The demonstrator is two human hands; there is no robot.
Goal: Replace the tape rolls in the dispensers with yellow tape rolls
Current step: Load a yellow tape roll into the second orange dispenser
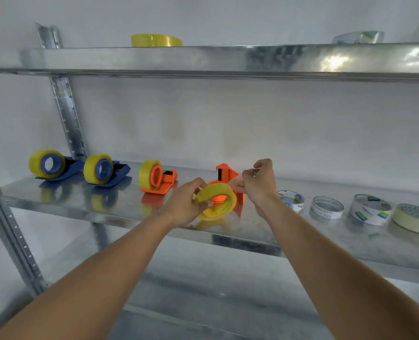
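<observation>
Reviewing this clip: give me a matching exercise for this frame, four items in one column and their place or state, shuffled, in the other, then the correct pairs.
Items
1. leftmost blue dispenser
2. yellow roll on the tilted orange dispenser
3. cream masking tape roll
4. spare yellow rolls

Places or states
A. on the top shelf
B. lying flat at the far right of the middle shelf
C. gripped by the left hand
D. standing untouched at the far left of the middle shelf, yellow roll fitted

Pairs: 1-D, 2-C, 3-B, 4-A
</observation>
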